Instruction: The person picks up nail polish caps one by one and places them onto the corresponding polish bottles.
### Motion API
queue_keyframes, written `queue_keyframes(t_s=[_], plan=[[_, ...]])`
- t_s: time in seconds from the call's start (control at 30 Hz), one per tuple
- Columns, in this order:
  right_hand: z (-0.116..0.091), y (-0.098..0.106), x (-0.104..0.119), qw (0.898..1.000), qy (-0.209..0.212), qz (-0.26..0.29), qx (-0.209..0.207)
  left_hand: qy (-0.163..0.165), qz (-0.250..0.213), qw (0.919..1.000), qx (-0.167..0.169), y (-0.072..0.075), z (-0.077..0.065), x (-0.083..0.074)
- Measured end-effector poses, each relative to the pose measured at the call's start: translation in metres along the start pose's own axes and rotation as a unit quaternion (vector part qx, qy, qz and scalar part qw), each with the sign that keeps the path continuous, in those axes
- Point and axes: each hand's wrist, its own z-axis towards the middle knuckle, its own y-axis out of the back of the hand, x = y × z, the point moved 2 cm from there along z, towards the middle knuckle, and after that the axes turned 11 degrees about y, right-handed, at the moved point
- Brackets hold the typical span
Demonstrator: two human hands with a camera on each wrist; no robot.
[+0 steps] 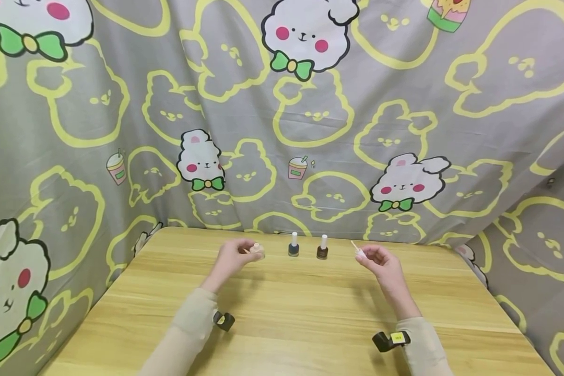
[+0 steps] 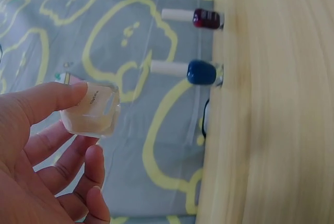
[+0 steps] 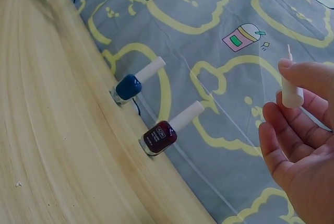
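My left hand (image 1: 232, 259) pinches a pale cream nail polish bottle (image 2: 93, 110) between thumb and fingers, raised above the table. Its cap is off. In my right hand (image 1: 383, 266) is a white nail polish cap (image 3: 292, 93) with its thin brush (image 3: 289, 52) pointing up and away from the palm. Between the hands, two capped bottles stand upright near the table's back edge: a dark blue nail polish bottle (image 1: 293, 247) on the left and a dark red nail polish bottle (image 1: 322, 250) on the right. Both have long white caps.
The wooden table (image 1: 282, 313) reaches back to a grey curtain (image 1: 263, 115) printed with cartoon animals, which also hangs at both sides. Black wrist cameras are strapped over both sleeves. A small white speck (image 3: 19, 184) lies on the wood.
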Motion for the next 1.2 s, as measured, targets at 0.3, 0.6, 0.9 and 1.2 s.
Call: queue_keyframes(t_s=[0.3,0.6,0.9,1.2], plan=[[-0.001,-0.006,0.001,0.999,0.006,-0.032,0.025,-0.020,-0.004,0.9994,0.026,-0.021,-0.002,-0.010],[0.001,-0.009,-0.001,0.998,0.008,-0.045,0.030,-0.039,-0.014,0.9975,0.058,-0.040,-0.006,-0.018],[-0.001,-0.012,0.001,0.998,-0.005,-0.051,0.030,-0.061,-0.004,0.9950,0.078,-0.057,-0.009,-0.025],[-0.003,-0.016,0.007,0.999,-0.003,-0.034,0.017,-0.068,0.001,0.9927,0.099,-0.076,-0.011,-0.032]])
